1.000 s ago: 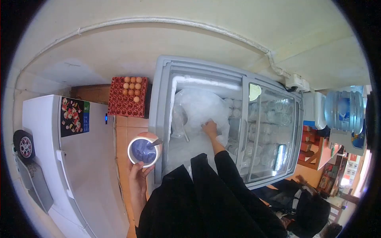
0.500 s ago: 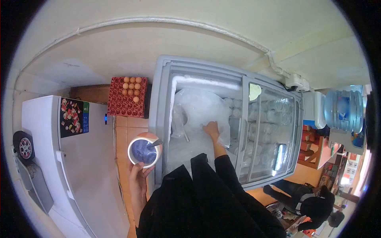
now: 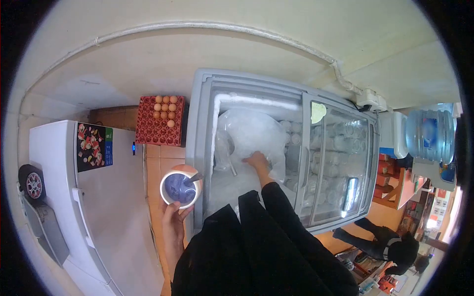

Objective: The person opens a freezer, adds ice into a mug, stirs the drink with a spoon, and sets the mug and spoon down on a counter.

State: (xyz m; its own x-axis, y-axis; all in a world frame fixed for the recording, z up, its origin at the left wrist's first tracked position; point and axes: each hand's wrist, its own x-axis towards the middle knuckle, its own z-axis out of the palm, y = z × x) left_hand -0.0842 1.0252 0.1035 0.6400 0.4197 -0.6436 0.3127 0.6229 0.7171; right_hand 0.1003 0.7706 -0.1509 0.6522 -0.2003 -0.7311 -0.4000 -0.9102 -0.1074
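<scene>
My left hand point(image 3: 174, 217) is closed around a white cup point(image 3: 164, 190) beside the freezer's near left edge. Purple liquid point(image 3: 180, 189) shows inside it, and a dark spoon handle point(image 3: 196, 177) leans against the rim. Inside the open half of the chest freezer point(image 3: 197, 123), my right hand point(image 3: 257, 161) grips at the lower part of a clear plastic bag point(image 3: 252, 128) with whitish, icy-looking contents. Its fingers point left and their tips are partly hidden. A pale scoop-like handle point(image 3: 233, 169) lies left of that hand.
Egg trays point(image 3: 160, 133) with several brown eggs stand left of the freezer. A white refrigerator point(image 3: 113, 212) is at left. Under the sliding glass lid point(image 3: 338, 163) lie several wrapped cylinders. A water dispenser bottle point(image 3: 429, 133) and a bending person point(image 3: 395, 249) are at right.
My right hand has shifted slightly left and down over the bag, its forearm following. My left hand keeps the cup in nearly the same place. The person at right has moved slightly.
</scene>
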